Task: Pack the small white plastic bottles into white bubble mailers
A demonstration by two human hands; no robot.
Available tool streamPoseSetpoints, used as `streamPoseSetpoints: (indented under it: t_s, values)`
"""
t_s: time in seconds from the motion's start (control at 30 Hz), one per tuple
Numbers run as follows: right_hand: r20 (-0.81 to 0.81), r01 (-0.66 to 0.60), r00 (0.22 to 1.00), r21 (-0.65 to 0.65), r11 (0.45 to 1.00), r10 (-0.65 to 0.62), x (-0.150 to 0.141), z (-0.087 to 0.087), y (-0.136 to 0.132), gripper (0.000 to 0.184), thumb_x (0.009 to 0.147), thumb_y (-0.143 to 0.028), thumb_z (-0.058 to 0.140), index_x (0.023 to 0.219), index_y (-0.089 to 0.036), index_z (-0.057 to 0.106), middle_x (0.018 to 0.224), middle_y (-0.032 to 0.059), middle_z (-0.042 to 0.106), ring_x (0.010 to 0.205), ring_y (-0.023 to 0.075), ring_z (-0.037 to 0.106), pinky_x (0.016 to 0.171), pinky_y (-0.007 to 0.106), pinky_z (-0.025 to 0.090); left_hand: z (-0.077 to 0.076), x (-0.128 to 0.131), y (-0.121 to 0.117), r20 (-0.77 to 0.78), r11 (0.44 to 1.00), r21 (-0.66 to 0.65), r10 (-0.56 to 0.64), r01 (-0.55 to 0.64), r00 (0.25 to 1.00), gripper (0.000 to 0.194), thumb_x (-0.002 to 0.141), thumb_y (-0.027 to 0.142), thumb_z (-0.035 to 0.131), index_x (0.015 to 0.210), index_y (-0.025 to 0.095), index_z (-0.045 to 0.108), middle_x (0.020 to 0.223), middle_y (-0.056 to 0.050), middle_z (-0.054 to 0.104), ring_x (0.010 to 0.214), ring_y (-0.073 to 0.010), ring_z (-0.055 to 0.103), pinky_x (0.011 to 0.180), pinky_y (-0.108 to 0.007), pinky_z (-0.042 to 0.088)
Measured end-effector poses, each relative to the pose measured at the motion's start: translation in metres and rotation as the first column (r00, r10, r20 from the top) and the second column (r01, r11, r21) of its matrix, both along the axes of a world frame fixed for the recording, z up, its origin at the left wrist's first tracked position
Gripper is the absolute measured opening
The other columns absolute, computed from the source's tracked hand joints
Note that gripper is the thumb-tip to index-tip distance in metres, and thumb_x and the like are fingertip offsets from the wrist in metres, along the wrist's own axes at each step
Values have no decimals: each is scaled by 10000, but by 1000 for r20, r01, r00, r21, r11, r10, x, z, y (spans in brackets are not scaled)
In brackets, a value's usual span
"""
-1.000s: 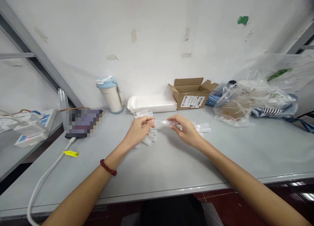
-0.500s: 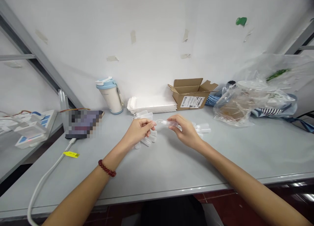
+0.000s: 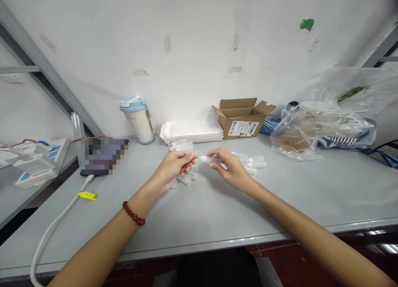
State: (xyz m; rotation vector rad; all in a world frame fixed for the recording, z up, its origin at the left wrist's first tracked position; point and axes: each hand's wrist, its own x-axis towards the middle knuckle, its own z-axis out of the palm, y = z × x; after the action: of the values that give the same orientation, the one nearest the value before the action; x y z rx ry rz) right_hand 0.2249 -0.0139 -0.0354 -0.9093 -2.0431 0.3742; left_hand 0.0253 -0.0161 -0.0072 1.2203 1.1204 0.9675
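A small translucent needle-tip squeeze bottle (image 3: pixel 212 159) lies sideways between the thumb and fingers of my right hand (image 3: pixel 231 167), its nozzle toward the left. Facing it, my left hand (image 3: pixel 178 166) pinches what looks like the bottle's small cap, mostly hidden by the fingertips. A thin clear strap loops between the bottle's neck and those fingertips. More such bottles (image 3: pixel 184 179) lie under and behind my left hand. Another group of bottles (image 3: pixel 257 161) rests just beyond my right hand.
Behind the hands stand a stack of white envelopes (image 3: pixel 194 131), an open cardboard box (image 3: pixel 241 123) and a blue-lidded tumbler (image 3: pixel 138 123). At left are a phone (image 3: pixel 104 156) with a white cable (image 3: pixel 60 220) and a power strip (image 3: pixel 43 166). A plastic bag (image 3: pixel 298 142) sits at right.
My right hand has brought the bottle slightly left, so its nozzle is now close to my left fingertips. The metal needle that showed before is hardly visible now.
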Motion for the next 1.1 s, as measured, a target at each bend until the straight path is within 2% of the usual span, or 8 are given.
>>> streamPoseSetpoints:
  t_s: [0.17, 0.33, 0.47, 0.73, 0.97, 1.1]
  values:
    - [10, -1, 1000, 67, 998, 1, -1, -2, 0, 143, 840, -169, 534, 974, -203, 569, 910, 68, 640, 754, 171, 600, 638, 298, 477, 1, 4, -5, -64, 999, 26, 43, -41, 997, 292, 736, 409, 633, 622, 144, 587, 496, 31, 460, 440, -58, 372, 439, -210, 294]
    - [45, 26, 998, 125, 992, -31, -4, -4, -6, 134, 855, -182, 522, 987, -198, 542, 796, 44, 661, 644, 153, 598, 560, 262, 454, 3, 12, -14, -142, 989, 110, 113, -98, 983, 270, 766, 415, 598, 680, 159, 591, 509, 24, 505, 442, -74, 412, 449, -215, 337]
    - [66, 45, 996, 194, 980, -59, -5, -5, -11, 132, 875, -187, 491, 1000, -210, 528, 744, 28, 657, 597, 144, 590, 523, 249, 434, 0, 17, -18, -213, 980, 169, 145, -109, 966, 273, 777, 420, 562, 655, 175, 569, 472, 20, 510, 413, -89, 420, 426, -228, 340]
    - [45, 74, 994, 374, 924, -97, -8, -9, -13, 182, 887, -149, 449, 1029, -223, 535, 774, 54, 666, 658, 168, 617, 570, 282, 483, -4, 23, -19, -118, 982, 175, 95, -73, 988, 266, 759, 405, 578, 624, 176, 564, 501, -2, 556, 438, -99, 482, 441, -236, 372]
    - [57, 64, 993, 486, 872, -105, -9, -7, -11, 224, 884, -112, 438, 1057, -216, 536, 852, 82, 682, 757, 184, 642, 634, 302, 527, 1, 17, -18, -45, 991, 126, 40, -34, 998, 278, 734, 416, 630, 647, 152, 618, 549, -18, 592, 461, -96, 498, 459, -239, 386]
    - [69, 82, 988, 505, 859, -135, -12, -5, -11, 205, 898, -141, 441, 1062, -217, 536, 882, 86, 677, 803, 184, 642, 677, 307, 536, 9, 8, -13, -77, 957, 267, 137, -111, 988, 287, 731, 427, 634, 713, 143, 671, 652, -48, 652, 500, -111, 535, 485, -251, 409]
